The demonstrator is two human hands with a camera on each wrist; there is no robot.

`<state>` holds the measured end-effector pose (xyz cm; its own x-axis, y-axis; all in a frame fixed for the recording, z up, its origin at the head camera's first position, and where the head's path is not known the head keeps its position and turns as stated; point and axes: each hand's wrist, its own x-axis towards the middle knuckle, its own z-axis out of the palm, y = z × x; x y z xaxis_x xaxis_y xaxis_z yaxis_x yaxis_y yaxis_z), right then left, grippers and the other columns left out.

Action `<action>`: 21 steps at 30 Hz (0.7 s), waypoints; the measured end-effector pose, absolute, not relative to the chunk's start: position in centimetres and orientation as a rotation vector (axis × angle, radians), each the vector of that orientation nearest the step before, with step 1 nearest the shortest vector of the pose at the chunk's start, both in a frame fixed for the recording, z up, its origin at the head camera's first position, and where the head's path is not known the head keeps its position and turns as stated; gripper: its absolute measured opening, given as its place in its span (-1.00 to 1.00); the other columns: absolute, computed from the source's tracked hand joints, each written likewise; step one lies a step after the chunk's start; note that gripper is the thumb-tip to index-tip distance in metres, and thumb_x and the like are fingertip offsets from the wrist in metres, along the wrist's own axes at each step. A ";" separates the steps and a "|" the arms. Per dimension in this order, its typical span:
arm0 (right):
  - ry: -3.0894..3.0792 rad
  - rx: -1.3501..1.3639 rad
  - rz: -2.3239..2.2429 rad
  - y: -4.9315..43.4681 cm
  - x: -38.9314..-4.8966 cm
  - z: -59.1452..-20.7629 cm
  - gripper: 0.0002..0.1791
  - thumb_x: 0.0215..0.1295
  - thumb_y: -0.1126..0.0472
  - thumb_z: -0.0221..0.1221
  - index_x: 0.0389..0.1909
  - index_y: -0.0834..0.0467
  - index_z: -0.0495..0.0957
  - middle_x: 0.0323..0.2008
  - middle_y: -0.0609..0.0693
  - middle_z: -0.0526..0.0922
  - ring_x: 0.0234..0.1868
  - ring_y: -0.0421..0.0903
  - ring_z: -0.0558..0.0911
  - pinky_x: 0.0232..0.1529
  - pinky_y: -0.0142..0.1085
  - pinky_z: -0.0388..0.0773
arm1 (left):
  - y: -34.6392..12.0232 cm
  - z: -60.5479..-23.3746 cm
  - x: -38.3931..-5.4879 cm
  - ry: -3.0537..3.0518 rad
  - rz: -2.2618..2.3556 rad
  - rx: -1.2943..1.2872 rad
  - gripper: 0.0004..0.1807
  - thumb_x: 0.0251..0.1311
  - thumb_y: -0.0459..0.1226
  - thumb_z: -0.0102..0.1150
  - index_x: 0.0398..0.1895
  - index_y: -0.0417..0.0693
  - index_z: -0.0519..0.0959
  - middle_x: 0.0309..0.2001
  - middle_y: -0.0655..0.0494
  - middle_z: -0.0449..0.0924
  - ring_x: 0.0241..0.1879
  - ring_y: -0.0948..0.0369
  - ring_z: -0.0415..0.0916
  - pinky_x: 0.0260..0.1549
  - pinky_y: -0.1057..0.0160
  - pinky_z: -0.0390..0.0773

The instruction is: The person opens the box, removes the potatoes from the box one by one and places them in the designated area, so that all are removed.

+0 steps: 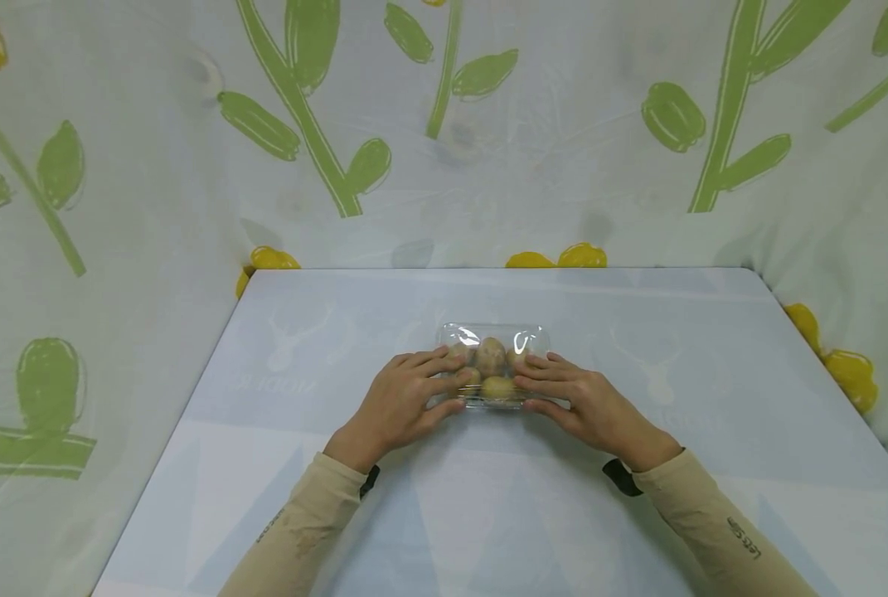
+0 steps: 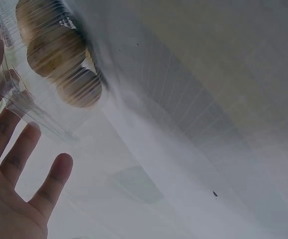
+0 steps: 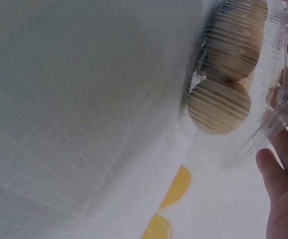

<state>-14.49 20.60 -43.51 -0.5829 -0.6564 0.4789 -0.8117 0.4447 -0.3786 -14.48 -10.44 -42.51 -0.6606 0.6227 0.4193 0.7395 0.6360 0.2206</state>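
A clear plastic clamshell box [image 1: 494,328] sits on the table in the head view, its lid down over several brownish-yellow, potato-like items [image 1: 491,355]. My left hand [image 1: 402,396] lies along the box's left side, extended fingers touching the lid and thumb near the front edge. From the right, my right hand [image 1: 596,409] mirrors it, fingers on the lid's right part. Both wrist views show the rounded items [image 2: 56,52] through the ribbed side wall; fingers reach over the box's rim. The fingers partly hide the box's ends.
The table [image 1: 324,531] has a pale cover with faint deer-head and triangle prints. Around its back and sides hangs a white curtain [image 1: 541,174] with green leaves and yellow flowers. A dark wristband [image 1: 623,478] shows under the right sleeve.
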 end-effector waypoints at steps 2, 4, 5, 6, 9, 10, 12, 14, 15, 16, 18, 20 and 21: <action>-2.433 1.274 0.849 20.6 -14.5 -43.5 -0.51 0.18 0.29 0.44 0.17 0.25 0.65 0.22 0.14 0.61 0.27 0.14 0.56 0.40 -0.03 0.31 | -10.5 -42.5 -14.5 -2.549 -0.531 -1.100 -0.58 0.28 0.01 0.35 0.17 0.15 0.70 0.25 0.16 0.60 0.35 0.07 0.43 0.11 -0.02 0.52; -2.427 1.278 0.846 20.5 -14.6 -43.4 -0.51 0.18 0.30 0.44 0.16 0.25 0.66 0.22 0.14 0.62 0.26 0.14 0.57 0.39 -0.01 0.32 | -10.6 -42.5 -14.6 -2.543 -0.523 -1.105 -0.58 0.29 0.02 0.33 0.17 0.15 0.70 0.25 0.16 0.60 0.34 0.07 0.43 0.12 -0.02 0.51; -2.424 1.281 0.846 20.5 -14.6 -43.3 -0.52 0.18 0.31 0.43 0.16 0.26 0.66 0.21 0.15 0.62 0.26 0.14 0.57 0.39 -0.01 0.32 | -10.6 -42.4 -14.6 -2.540 -0.519 -1.107 -0.58 0.29 0.02 0.33 0.17 0.14 0.70 0.25 0.17 0.60 0.34 0.08 0.44 0.12 -0.01 0.51; -2.423 1.282 0.844 20.5 -14.6 -43.3 -0.52 0.18 0.32 0.43 0.15 0.26 0.66 0.21 0.15 0.62 0.26 0.14 0.57 0.38 0.00 0.33 | -10.6 -42.4 -14.6 -2.538 -0.518 -1.110 -0.58 0.30 0.02 0.32 0.17 0.14 0.70 0.24 0.17 0.61 0.34 0.08 0.44 0.12 0.00 0.51; -2.423 1.286 0.833 20.5 -14.7 -43.1 -0.53 0.18 0.33 0.43 0.15 0.25 0.66 0.20 0.14 0.63 0.25 0.13 0.58 0.38 0.00 0.33 | -10.6 -42.2 -14.6 -2.534 -0.514 -1.118 -0.59 0.30 0.00 0.33 0.16 0.13 0.70 0.23 0.16 0.61 0.33 0.08 0.46 0.13 0.01 0.50; -2.424 1.286 0.829 20.5 -14.7 -43.1 -0.53 0.18 0.33 0.43 0.15 0.24 0.67 0.20 0.14 0.63 0.24 0.13 0.59 0.38 0.00 0.34 | -10.6 -42.2 -14.6 -2.534 -0.512 -1.120 -0.60 0.30 0.00 0.32 0.16 0.13 0.70 0.23 0.16 0.62 0.33 0.08 0.46 0.13 0.01 0.50; -2.427 1.286 0.819 20.5 -14.7 -43.0 -0.54 0.18 0.33 0.43 0.15 0.23 0.67 0.19 0.13 0.64 0.24 0.11 0.60 0.37 0.00 0.34 | -10.6 -42.1 -14.7 -2.534 -0.504 -1.126 -0.61 0.32 0.00 0.31 0.15 0.13 0.71 0.22 0.16 0.62 0.32 0.08 0.47 0.14 0.02 0.49; -2.427 1.286 0.813 20.5 -14.7 -43.0 -0.54 0.18 0.33 0.43 0.14 0.22 0.68 0.18 0.12 0.65 0.23 0.11 0.61 0.36 0.01 0.35 | -10.7 -42.0 -14.7 -2.534 -0.489 -1.130 -0.62 0.33 0.00 0.30 0.14 0.13 0.71 0.21 0.17 0.63 0.31 0.09 0.47 0.14 0.03 0.50; -2.425 1.285 0.811 20.5 -14.7 -43.0 -0.54 0.17 0.33 0.43 0.14 0.21 0.68 0.17 0.12 0.66 0.22 0.11 0.61 0.36 0.02 0.36 | -10.7 -41.9 -14.7 -2.535 -0.483 -1.132 -0.62 0.33 0.00 0.29 0.14 0.13 0.72 0.21 0.17 0.63 0.31 0.09 0.48 0.13 0.03 0.50; -2.425 1.285 0.809 20.5 -14.7 -43.0 -0.54 0.18 0.33 0.43 0.14 0.21 0.68 0.17 0.12 0.66 0.22 0.11 0.61 0.36 0.02 0.36 | -10.7 -41.9 -14.7 -2.534 -0.474 -1.134 -0.62 0.33 0.01 0.29 0.13 0.13 0.72 0.21 0.17 0.64 0.30 0.09 0.48 0.13 0.03 0.50; -2.419 1.287 0.806 20.5 -14.7 -42.9 -0.55 0.18 0.33 0.42 0.13 0.22 0.68 0.16 0.12 0.67 0.21 0.11 0.62 0.35 0.04 0.37 | -10.7 -41.9 -14.8 -2.534 -0.464 -1.139 -0.62 0.34 0.01 0.28 0.14 0.14 0.72 0.20 0.17 0.64 0.30 0.10 0.49 0.13 0.03 0.50; -2.417 1.287 0.803 20.5 -14.7 -42.9 -0.56 0.19 0.33 0.42 0.13 0.22 0.68 0.14 0.11 0.68 0.20 0.11 0.62 0.34 0.04 0.38 | -10.7 -41.7 -14.8 -2.535 -0.464 -1.145 -0.62 0.34 0.01 0.28 0.14 0.13 0.71 0.20 0.17 0.64 0.30 0.09 0.49 0.12 0.03 0.51; -2.415 1.285 0.804 20.5 -14.7 -42.9 -0.56 0.19 0.33 0.41 0.13 0.23 0.68 0.13 0.11 0.68 0.20 0.11 0.62 0.34 0.05 0.38 | -10.7 -41.7 -14.9 -2.535 -0.467 -1.146 -0.63 0.34 0.00 0.28 0.14 0.13 0.71 0.20 0.17 0.64 0.29 0.09 0.49 0.12 0.03 0.51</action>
<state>-14.69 20.46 -42.86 -0.5603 -0.6669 0.4911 -0.8283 0.4466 -0.3384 -14.88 -10.74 -41.69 -0.6276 0.6591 0.4144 0.7636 0.6251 0.1621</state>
